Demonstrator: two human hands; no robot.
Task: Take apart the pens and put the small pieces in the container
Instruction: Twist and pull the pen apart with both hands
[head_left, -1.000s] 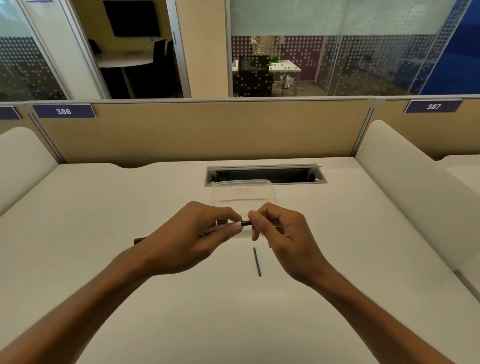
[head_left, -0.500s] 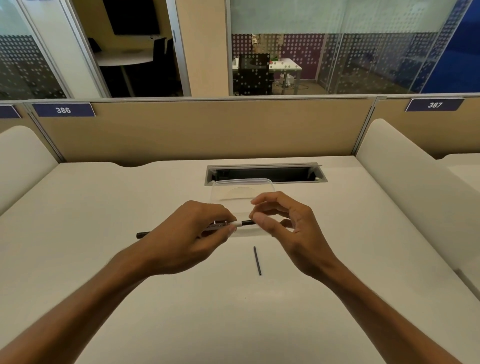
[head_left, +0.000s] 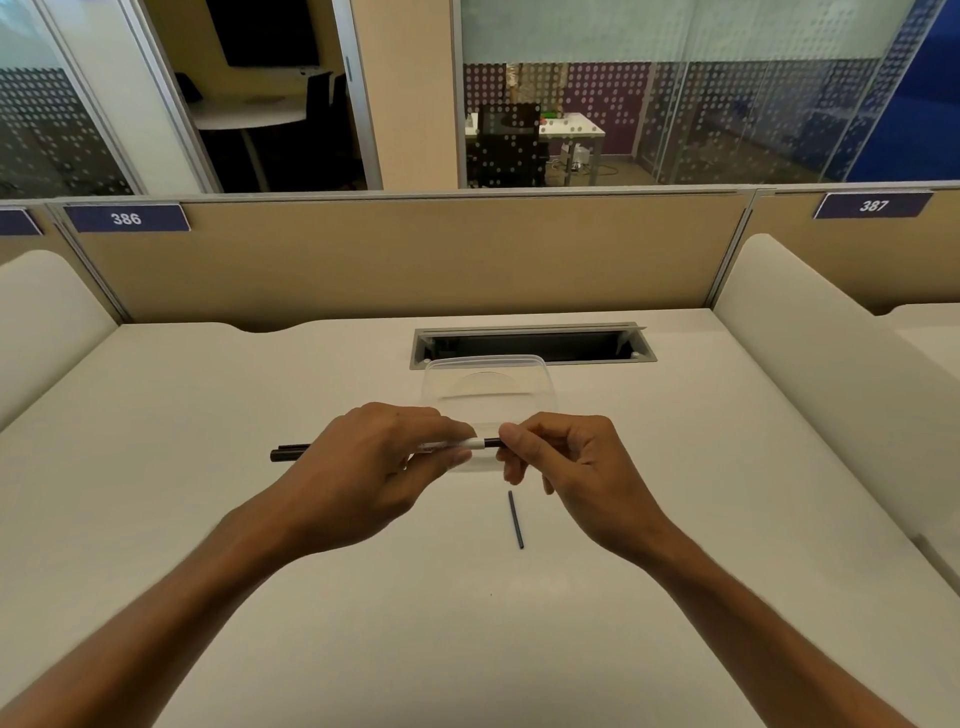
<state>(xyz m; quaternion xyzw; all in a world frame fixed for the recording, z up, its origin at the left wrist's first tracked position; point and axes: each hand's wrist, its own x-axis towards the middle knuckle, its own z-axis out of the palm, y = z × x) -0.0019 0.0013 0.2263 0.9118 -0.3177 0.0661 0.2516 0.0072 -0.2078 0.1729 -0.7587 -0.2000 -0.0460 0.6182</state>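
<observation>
Early stage: left hand (head_left: 374, 467) grips pen (head_left: 291, 453), right hand (head_left: 561, 467) pinches its tip, one thin piece (head_left: 516, 519) lies loose on desk (head_left: 208, 415), container (head_left: 488, 384) looks empty.

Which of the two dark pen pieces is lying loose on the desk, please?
The thin dark rod, alone on the desk below the right hand; the other, the pen, is held between both hands.
</observation>
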